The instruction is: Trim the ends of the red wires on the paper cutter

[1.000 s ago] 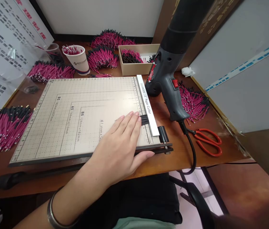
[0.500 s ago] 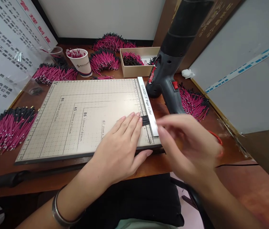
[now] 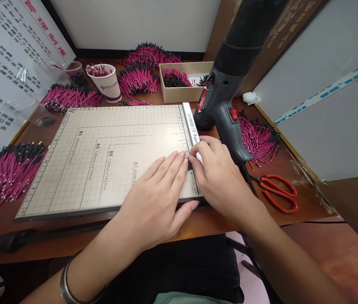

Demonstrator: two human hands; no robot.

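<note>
Palm down, my left hand [image 3: 156, 194] lies flat on the paper cutter board [image 3: 86, 169], fingers stretched out together. Its fingertips rest by a small row of thin black tubes [image 3: 190, 166], mostly covered by my hands. My right hand [image 3: 217, 169] reaches over the white strip [image 3: 191, 126] labelled Paper Cutter at the board's right edge. Its thumb and bent fingers come together at the tubes, close to my left fingertips. What lies inside that pinch is hidden.
A heat gun [image 3: 226, 97] stands right of the board, near red-handled scissors [image 3: 280, 192]. Piles of pink wires with black ends [image 3: 14, 169] lie around. Behind are a paper cup [image 3: 107, 84] and an open box [image 3: 179, 95]. A black cutter handle [image 3: 4, 242] lies along the front.
My right hand has moved left from beside the board onto its right edge, closing in on the black tubes. The scissors have come into clear view. My left hand stays flat.
</note>
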